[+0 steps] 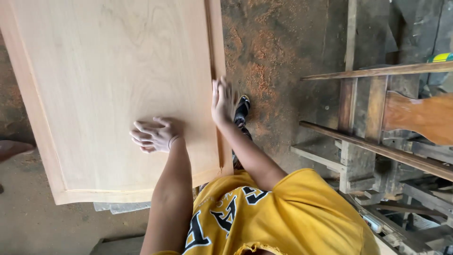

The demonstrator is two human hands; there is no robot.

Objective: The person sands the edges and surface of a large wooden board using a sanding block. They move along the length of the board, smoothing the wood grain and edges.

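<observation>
Fingers [141,135] of the left hand [155,135] lie loosely curled and slightly fanned, knuckles up, pressing flat on the face of the pale wooden panel [104,85]; nothing is pinched. Fingers [218,89] of the right hand [222,101] are straight and close together, palm against the panel's right edge, at the raised border strip [216,47]. Only the head view is available: the panel is large, light, unfinished wood with a framed rim, filling the upper left of the view and tilted a little, its near edge just in front of the person's chest. Both bare forearms reach out from a yellow shirt [283,217] with dark lettering. Beyond the right hand, a foot in a dark sandal [242,111] stands on a floor [273,47] covered in reddish sawdust. To the right sits a rough wooden frame [368,118] of dark slats, with a shaped brown board [420,115] resting on it, well apart from the panel. Grey sheeting [120,207] shows under the panel's near edge.
</observation>
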